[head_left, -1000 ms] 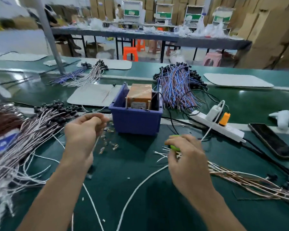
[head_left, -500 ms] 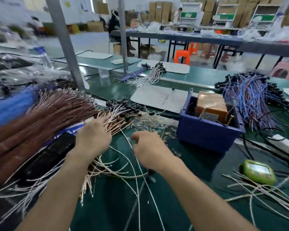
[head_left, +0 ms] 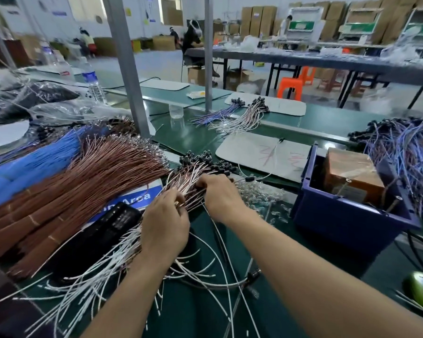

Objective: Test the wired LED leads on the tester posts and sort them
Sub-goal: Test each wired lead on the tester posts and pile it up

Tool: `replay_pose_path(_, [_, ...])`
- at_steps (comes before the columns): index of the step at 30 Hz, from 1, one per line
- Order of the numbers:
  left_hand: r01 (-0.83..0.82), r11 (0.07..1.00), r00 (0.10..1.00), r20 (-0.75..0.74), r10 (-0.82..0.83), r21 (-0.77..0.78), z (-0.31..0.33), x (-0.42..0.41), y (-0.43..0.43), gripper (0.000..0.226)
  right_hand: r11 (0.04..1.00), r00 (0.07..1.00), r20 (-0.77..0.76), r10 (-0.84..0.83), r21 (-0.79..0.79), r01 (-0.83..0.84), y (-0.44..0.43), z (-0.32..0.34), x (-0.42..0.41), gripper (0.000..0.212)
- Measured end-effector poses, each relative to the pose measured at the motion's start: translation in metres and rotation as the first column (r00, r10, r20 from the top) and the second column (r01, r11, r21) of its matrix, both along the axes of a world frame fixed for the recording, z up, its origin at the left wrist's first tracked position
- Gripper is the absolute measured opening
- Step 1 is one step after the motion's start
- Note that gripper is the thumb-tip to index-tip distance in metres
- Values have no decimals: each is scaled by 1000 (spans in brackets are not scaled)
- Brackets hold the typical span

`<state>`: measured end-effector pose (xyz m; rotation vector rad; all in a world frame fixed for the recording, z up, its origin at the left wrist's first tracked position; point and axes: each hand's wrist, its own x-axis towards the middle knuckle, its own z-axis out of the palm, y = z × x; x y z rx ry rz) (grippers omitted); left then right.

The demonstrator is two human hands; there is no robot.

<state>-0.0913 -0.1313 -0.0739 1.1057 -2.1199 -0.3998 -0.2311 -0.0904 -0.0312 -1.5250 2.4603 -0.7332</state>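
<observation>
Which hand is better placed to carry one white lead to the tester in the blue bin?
Right, probably. The right hand grips the white leads on the side nearer the blue bin holding the tester; the left hand would have to cross it.

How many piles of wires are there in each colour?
Brown wires: 1
Plain blue wires: 1
White-pink LED leads, plus a far pile: 2
Blue-purple LED leads, plus a far pile: 2
Total: 6 piles
</observation>
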Motion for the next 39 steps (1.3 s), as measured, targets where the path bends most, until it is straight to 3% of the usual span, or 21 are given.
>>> replay_pose_path(6, [-16, 1000, 1000, -16, 16, -18, 1, 0, 0, 36, 998, 974, -225, 29, -42, -40, 6, 9, 4, 35])
replay_pose_path(10, [-20, 995, 999, -32, 17, -100, 4, 4, -2, 17, 989, 956, -292, -22, -145, -22, 38, 37, 10, 26])
replay_pose_path(13, [101, 990, 959, -276, -70, 101, 19, 14, -2, 10, 970, 961, -257, -105, -241, 42, 75, 65, 8, 24])
replay_pose_path(15, [274, 926, 862, -494, -115, 261, 38, 26, -4, 21, 939, 987, -113, -114, -338, 70, 109, 78, 10, 22])
replay_pose_path(17, [390, 876, 785, -599, -155, 284, 55, 38, -5, 20, 906, 991, -21, -135, -407, 115, 147, 83, 19, 20])
replay_pose_path(21, [622, 698, 757, -501, -419, 355, 83, 48, 8, 20, 813, 943, 176, -284, -478, 334, 213, 69, 22, 22])
replay_pose_path(25, [661, 553, 736, -291, -612, 507, 99, 41, 24, 16, 650, 825, 306, -476, -509, 564, 273, 57, 9, 23])
replay_pose_path(27, [639, 572, 754, -269, -599, 514, 104, 35, 27, 18, 585, 768, 361, -528, -501, 638, 299, 50, 6, 28])
replay_pose_path(29, [596, 650, 799, -270, -537, 471, 107, 30, 28, 21, 554, 721, 384, -577, -464, 691, 322, 40, 5, 33])
replay_pose_path(31, [528, 750, 849, -228, -477, 399, 104, 23, 31, 17, 570, 691, 357, -629, -393, 722, 342, 29, 5, 46])
replay_pose_path(33, [517, 768, 856, -231, -462, 378, 98, 13, 40, 15, 638, 702, 285, -652, -293, 712, 360, 17, 4, 53])
replay_pose_path(36, [632, 624, 774, -413, -480, 459, 88, -5, 62, 19, 745, 751, 173, -637, -113, 657, 384, 9, 1, 53])
replay_pose_path(39, [787, 307, 610, -752, -250, 535, 70, -24, 80, 18, 814, 807, 111, -579, 20, 581, 398, 13, -5, 54])
